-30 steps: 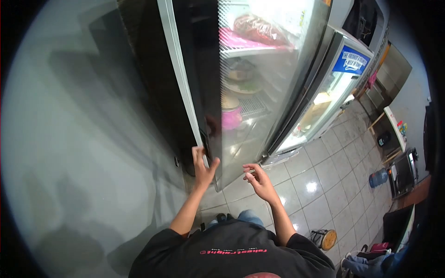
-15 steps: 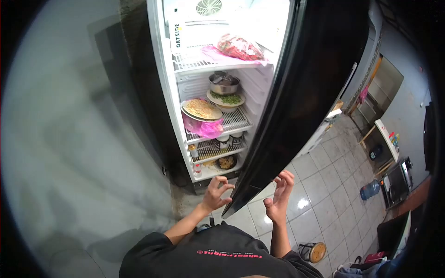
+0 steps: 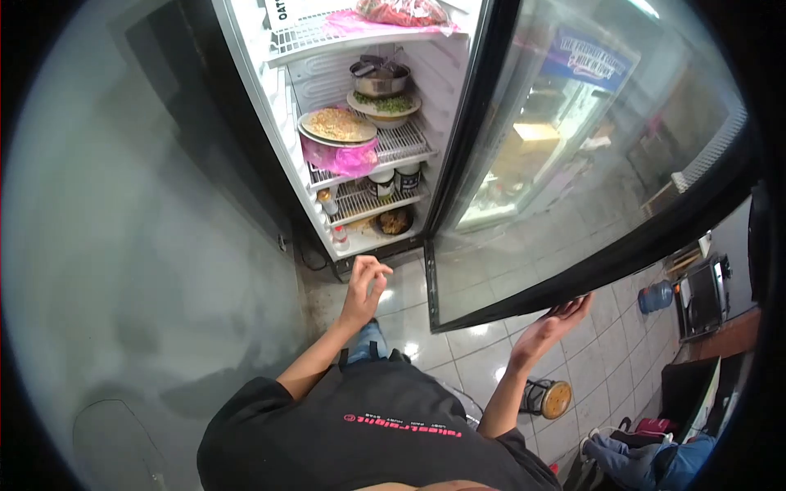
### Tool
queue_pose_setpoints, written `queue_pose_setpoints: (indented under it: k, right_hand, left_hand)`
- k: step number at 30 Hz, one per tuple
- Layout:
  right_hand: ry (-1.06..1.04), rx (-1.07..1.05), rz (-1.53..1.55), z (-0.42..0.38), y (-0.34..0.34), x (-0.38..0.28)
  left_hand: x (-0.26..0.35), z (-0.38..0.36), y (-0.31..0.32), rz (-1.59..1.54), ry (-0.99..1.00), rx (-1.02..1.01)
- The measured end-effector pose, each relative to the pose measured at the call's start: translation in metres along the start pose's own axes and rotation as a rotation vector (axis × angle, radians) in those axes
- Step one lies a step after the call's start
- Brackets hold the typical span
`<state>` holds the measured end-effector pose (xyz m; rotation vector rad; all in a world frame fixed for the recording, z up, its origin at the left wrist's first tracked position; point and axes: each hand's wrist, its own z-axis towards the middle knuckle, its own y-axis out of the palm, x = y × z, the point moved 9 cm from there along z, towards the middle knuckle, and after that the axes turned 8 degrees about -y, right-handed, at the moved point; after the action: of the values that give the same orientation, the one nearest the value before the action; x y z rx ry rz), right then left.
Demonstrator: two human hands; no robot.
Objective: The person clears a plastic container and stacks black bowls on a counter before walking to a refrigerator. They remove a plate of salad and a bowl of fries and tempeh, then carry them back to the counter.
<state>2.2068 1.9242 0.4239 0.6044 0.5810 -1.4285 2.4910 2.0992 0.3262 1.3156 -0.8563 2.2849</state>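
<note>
A tall fridge (image 3: 255, 151) stands in front of me with its glass door (image 3: 565, 213) swung wide to the right. My right hand (image 3: 547, 331) is at the door's lower black edge, fingers stretched and their tips partly hidden by the frame. My left hand (image 3: 362, 290) hovers before the fridge's base, fingers loosely bent and holding nothing. On the middle shelf are a metal pot (image 3: 381, 80), a plate of chopped greens (image 3: 391, 105) and a plate of flat, pale food (image 3: 337, 124) above a pink plastic bag (image 3: 348, 157). Higher up lies a clear bag of red food (image 3: 401, 11).
Lower shelves hold jars (image 3: 381, 183), a bottle with a red cap (image 3: 340, 237) and a dark bowl of food (image 3: 395, 221). A stool (image 3: 556, 399) stands on the tiled floor near my right arm. Farther right is a blue water jug (image 3: 655, 297). A grey wall (image 3: 164, 245) runs along the left.
The door has swung farther open to the right, showing its glass. My right hand has moved right with its edge. My left hand has shifted slightly left and up.
</note>
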Motion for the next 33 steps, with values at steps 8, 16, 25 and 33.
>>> queue_pose_setpoints:
  k: [8, 16, 25, 33]
  right_hand:
    - [-0.09, 0.09, -0.25, 0.028, -0.006, 0.009]
    - [-0.54, 0.368, -0.734, 0.021, 0.048, -0.043]
    - [0.028, -0.429, -0.009, 0.063, 0.338, 0.068]
    - [1.091, -0.692, 1.102, 0.021, 0.554, 0.167]
  left_hand:
    - [-0.049, 0.04, -0.009, -0.068, -0.099, 0.101]
    - [-0.109, 0.14, -0.032, -0.14, -0.172, 0.113]
    - [-0.154, 0.312, -0.101, -0.13, -0.147, 0.074]
    - [-0.2, 0.329, -0.115, -0.35, -0.374, -0.012]
